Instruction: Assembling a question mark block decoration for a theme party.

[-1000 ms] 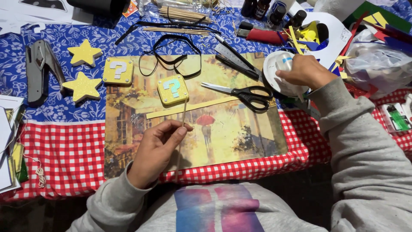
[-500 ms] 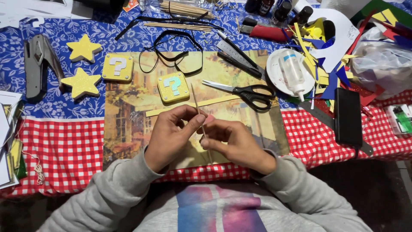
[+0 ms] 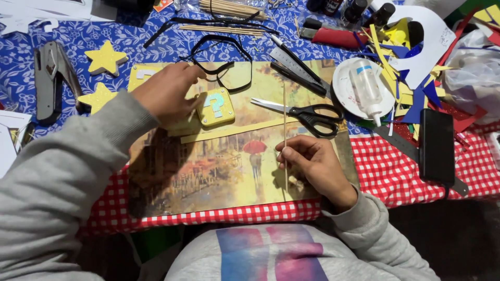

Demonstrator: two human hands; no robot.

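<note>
My left hand (image 3: pixel 169 93) rests on the far left of the picture board (image 3: pixel 208 171), touching the square block (image 3: pixel 215 107) just to its right. My right hand (image 3: pixel 312 164) holds a thin stick (image 3: pixel 284 119) at the board's right. Scissors (image 3: pixel 307 112) lie beyond it; the plate (image 3: pixel 344 91) carrying a bottle (image 3: pixel 366 88) sits farther right on the bench (image 3: pixel 416 171).

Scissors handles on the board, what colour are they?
Black, on the scissors, seen in the head view.

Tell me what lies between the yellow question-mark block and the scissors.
In the head view, only bare painted board separates the yellow question-mark block from the scissors; the blade tips point toward the block.
</note>
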